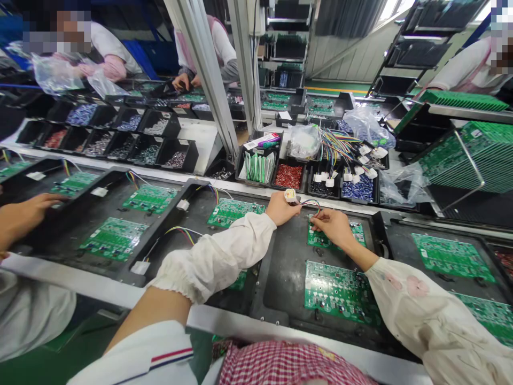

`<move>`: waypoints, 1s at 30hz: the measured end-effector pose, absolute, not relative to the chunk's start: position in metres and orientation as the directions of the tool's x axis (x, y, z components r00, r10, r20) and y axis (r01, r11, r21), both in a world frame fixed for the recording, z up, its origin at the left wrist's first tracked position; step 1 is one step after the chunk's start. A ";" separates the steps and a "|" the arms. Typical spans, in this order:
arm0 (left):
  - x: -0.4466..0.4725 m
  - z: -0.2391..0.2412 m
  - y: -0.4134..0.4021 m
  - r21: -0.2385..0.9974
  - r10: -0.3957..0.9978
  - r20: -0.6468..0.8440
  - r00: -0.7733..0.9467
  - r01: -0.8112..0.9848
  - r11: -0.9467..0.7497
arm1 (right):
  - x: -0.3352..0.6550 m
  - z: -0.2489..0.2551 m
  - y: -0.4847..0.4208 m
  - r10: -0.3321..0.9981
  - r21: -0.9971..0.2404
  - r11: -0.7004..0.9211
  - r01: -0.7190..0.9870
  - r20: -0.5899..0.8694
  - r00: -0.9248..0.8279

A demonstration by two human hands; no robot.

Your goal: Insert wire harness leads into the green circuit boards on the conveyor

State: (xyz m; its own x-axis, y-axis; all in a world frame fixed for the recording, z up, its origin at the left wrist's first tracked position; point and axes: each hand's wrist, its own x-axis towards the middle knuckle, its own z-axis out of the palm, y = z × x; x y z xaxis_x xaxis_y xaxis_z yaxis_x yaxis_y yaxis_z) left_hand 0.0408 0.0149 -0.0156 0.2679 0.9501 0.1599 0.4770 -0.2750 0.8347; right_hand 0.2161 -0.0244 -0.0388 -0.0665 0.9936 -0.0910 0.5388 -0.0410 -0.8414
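Note:
My left hand (pixel 281 208) is closed on a cable with a white plug (pixel 290 195), which sticks up above the fingers. From there the coloured wires (pixel 311 202) run right to my right hand (pixel 332 224). Its fingers are pinched on the wires' other end, over the left edge of a green circuit board (pixel 358 233); the fingers hide whether that end touches the board. A second green circuit board (pixel 336 291) lies nearer to me in the same black tray (pixel 282 278). My left forearm partly covers the tray to the left and its boards.
Behind the trays stand black bins with red parts (pixel 289 175), blue parts (pixel 357 188) and a bundle of cables (pixel 340 147). More boards (pixel 452 255) lie to the right. A rack of boards (pixel 467 160) stands at back right. A co-worker's hand (pixel 30 216) is at left; other people sit opposite.

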 end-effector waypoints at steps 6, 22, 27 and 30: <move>0.041 -0.014 0.015 0.718 0.932 0.161 0.323 0.610 -0.336 | 0.217 -0.040 -0.026 0.996 -0.804 -0.011 0.595 -0.064 -0.069; 0.076 0.000 0.016 0.318 0.837 -0.200 0.509 0.842 -0.436 | 0.360 0.021 -0.142 0.988 -0.521 -0.155 0.840 -0.072 0.138; 0.087 0.015 0.039 0.282 0.807 -0.076 0.586 0.789 -0.547 | 0.383 -0.008 -0.203 0.949 -0.702 -0.251 0.666 -0.315 0.025; 0.103 0.023 0.074 0.312 0.899 -0.015 0.437 0.856 -0.411 | 0.367 -0.020 -0.212 0.956 -0.780 -0.216 0.588 -0.290 -0.034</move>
